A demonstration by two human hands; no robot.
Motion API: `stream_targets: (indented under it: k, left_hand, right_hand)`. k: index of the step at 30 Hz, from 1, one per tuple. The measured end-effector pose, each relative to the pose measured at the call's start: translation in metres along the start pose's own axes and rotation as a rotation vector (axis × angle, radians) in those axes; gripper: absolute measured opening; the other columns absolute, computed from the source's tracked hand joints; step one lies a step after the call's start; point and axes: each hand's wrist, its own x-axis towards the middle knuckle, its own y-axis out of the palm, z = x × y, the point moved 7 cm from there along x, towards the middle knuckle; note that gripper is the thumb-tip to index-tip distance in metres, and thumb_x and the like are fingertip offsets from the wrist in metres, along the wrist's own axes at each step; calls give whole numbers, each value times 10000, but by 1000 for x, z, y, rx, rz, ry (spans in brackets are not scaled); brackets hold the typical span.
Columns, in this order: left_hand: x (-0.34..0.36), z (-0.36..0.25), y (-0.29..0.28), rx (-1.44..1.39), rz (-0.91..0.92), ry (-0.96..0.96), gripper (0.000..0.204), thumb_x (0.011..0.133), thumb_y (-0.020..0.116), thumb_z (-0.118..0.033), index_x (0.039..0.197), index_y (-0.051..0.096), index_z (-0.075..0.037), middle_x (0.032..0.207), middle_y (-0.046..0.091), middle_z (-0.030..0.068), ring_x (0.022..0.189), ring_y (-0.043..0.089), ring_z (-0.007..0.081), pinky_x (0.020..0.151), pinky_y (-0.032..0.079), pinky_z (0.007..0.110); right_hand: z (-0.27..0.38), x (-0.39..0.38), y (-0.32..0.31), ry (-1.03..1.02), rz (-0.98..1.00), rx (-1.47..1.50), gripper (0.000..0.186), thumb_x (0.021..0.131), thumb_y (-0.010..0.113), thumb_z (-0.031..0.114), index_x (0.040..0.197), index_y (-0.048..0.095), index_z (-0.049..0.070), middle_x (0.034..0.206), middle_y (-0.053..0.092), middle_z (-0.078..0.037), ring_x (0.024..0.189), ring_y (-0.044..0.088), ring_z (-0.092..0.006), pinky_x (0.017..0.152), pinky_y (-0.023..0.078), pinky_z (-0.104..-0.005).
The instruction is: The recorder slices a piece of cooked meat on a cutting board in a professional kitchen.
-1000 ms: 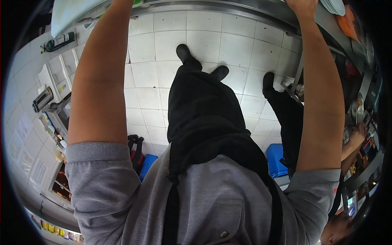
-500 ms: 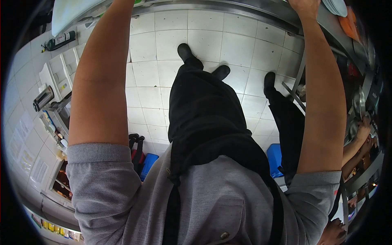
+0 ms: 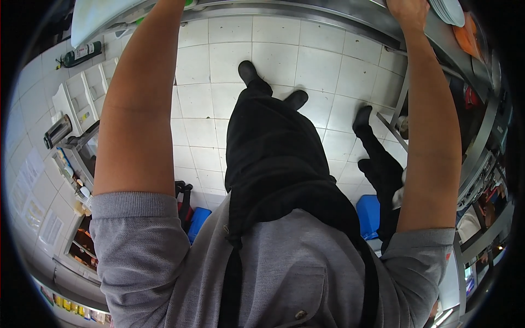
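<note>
Both my arms reach up to the top edge of the head view, over a steel counter point(image 3: 306, 15). My left hand is cut off by the top edge; only the forearm and wrist show, beside a white board point(image 3: 101, 19). Something green peeks out near that wrist. Of my right hand point(image 3: 409, 12), the back and wrist show at the counter's right part. Its fingers run out of the picture, so I cannot see what they hold or touch. Just right of it is a stack of white plates point(image 3: 449, 11).
An orange item point(image 3: 467, 37) in clear plastic lies beyond the plates. Steel shelving point(image 3: 473, 180) runs along my right. Another person's dark-trousered legs point(image 3: 377, 164) are close behind it. A gas-cylinder-like dark green extinguisher point(image 3: 82, 53) and white racks point(image 3: 82, 101) are on the left.
The other person on the right has shifted, their legs now apart and their hands gone from the shelving. My arms have barely moved.
</note>
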Motion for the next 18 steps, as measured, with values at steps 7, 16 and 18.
stream_targets:
  k: [7,16,18]
  left_hand:
    - [4,-12,7,0,64,-6,747,914,628,-572,1466,518,-81,1486,521,190,1382,453,395,1170,319,517]
    - [25,43,8,165,-122,204,705,934,627,-601,1394,623,-67,1418,610,186,1295,578,371,1099,441,451]
    - [23,43,8,137,-118,166,640,962,585,-606,1417,617,-157,1476,574,108,1348,533,358,1131,395,479]
  right_hand:
    - [-10,1,-3,-100,-97,2,359,902,691,326,1107,682,32,1081,682,-193,1104,598,-404,958,451,-509]
    - [0,7,21,-121,-260,93,386,748,709,355,1002,708,65,1093,691,-165,1068,629,-384,935,464,-544]
    - [-1,5,18,2,-38,49,555,848,656,438,1246,666,50,1433,556,-186,1374,447,-355,1137,336,-498]
